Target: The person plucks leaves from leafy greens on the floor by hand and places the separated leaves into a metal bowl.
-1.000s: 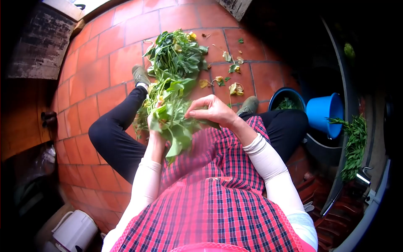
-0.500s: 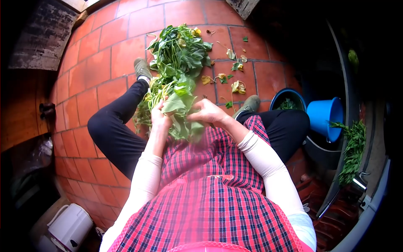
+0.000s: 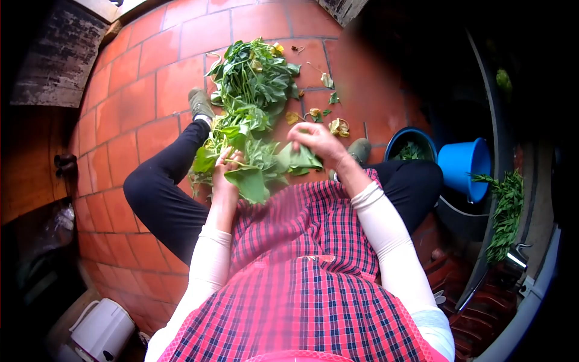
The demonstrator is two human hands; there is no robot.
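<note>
Right hand (image 3: 318, 145), shifted away from the left hand (image 3: 225, 175), curls over leaves (image 3: 300, 160); the left grips a leafy stem (image 3: 248, 183). Holding it steady likely prevents tearing.

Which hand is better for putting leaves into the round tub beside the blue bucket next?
Probably the right hand: it has green leaves right beside it and is nearer the round tub. The left hand is farther away and holds a leafy stem.
</note>
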